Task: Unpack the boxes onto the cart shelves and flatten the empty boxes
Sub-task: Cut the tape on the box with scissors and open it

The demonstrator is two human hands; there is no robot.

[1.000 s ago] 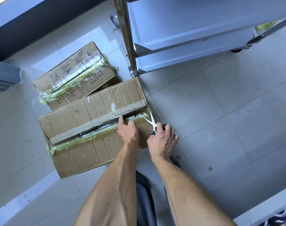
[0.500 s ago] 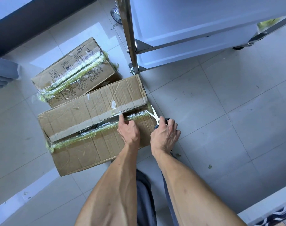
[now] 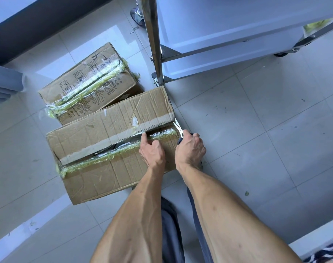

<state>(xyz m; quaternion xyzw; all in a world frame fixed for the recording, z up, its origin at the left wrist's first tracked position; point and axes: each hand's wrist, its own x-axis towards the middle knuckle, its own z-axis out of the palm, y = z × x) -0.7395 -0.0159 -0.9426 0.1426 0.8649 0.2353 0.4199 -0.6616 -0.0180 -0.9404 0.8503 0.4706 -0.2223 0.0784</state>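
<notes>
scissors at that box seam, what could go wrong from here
The left hand rests on the near box, fingers at the taped seam right beside the scissors held in the right hand; a slip could nick a finger. The blades point into the open gap, so they might cut whatever is packed inside.

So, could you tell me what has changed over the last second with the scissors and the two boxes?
The right hand has worked the scissors a little further along the right end of the near box, from the taped seam's end towards the far flap's corner. The left hand stays pressed on the near flap by the seam. Both boxes, including the taped far box, and the cart have not moved.
</notes>
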